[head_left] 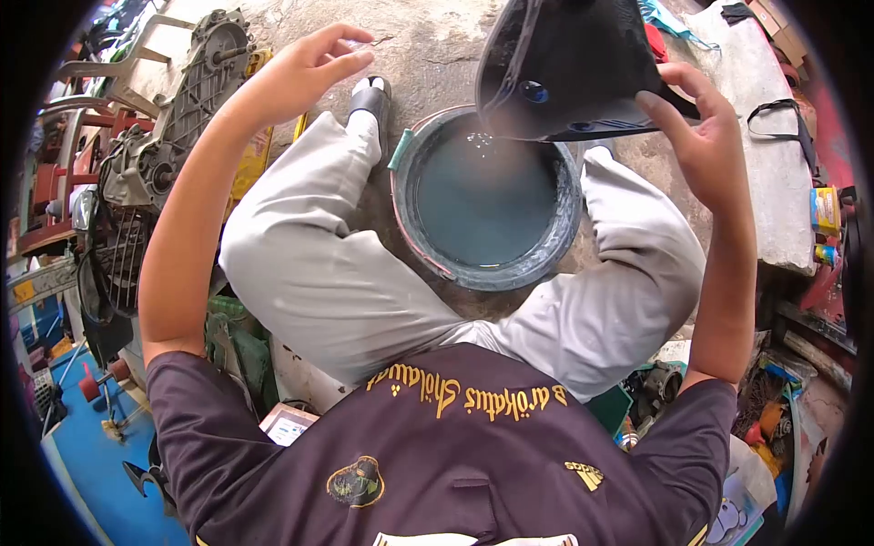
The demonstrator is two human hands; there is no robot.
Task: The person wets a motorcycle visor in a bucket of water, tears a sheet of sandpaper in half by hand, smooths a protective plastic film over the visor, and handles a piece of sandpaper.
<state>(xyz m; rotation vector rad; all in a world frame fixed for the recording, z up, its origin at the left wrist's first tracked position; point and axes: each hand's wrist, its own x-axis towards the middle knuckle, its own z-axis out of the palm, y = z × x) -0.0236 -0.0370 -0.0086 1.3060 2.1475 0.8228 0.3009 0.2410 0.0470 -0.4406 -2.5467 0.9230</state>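
My right hand [696, 136] grips the right edge of a glossy black plastic panel [583, 68], fingers and thumb around its rim. The panel is tilted above the far side of a dark bucket [410, 218], and wet streaks show on it. Murky grey-blue water [482, 200] fills much of the bucket, with bright ripples or drips below the panel. My left hand [328, 59] hangs in the air left of the panel, fingers bent and thumb apart, with no object visible in it.
The bucket stands between my legs on a concrete floor [428, 45]. A metal engine casing [155, 146] and a chair are at left. On the right runs a pale concrete ledge [760, 164] with a black strap [783, 114]. Cluttered parts lie at lower right.
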